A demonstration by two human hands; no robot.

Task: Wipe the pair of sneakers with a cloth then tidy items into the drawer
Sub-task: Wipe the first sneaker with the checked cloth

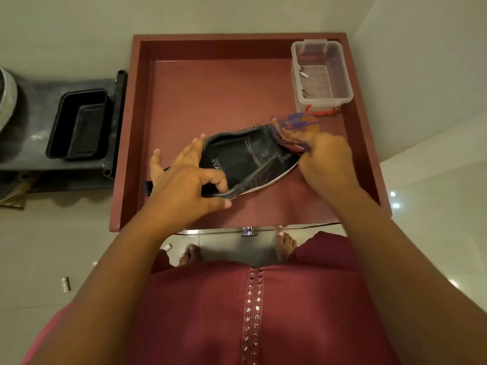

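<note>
— Sneaker [253,156] position, please?
— I hold it above the open red drawer [369,154], near its middle. My left hand [184,180] grips its collar at the heel.
— And your right hand [326,164]?
— It pinches a colourful cloth [292,130] against the toe. A clear plastic box [322,75] stands in the far right corner.

Sneaker [253,156] lying in drawer [126,143], near front, between left hand [184,180] and right hand [326,164]. Cloth [292,130] sitting at sneaker's right end. Container [321,72] standing in drawer's back right corner. Tub [79,125] sitting on shelf [34,106] left of drawer.
</note>
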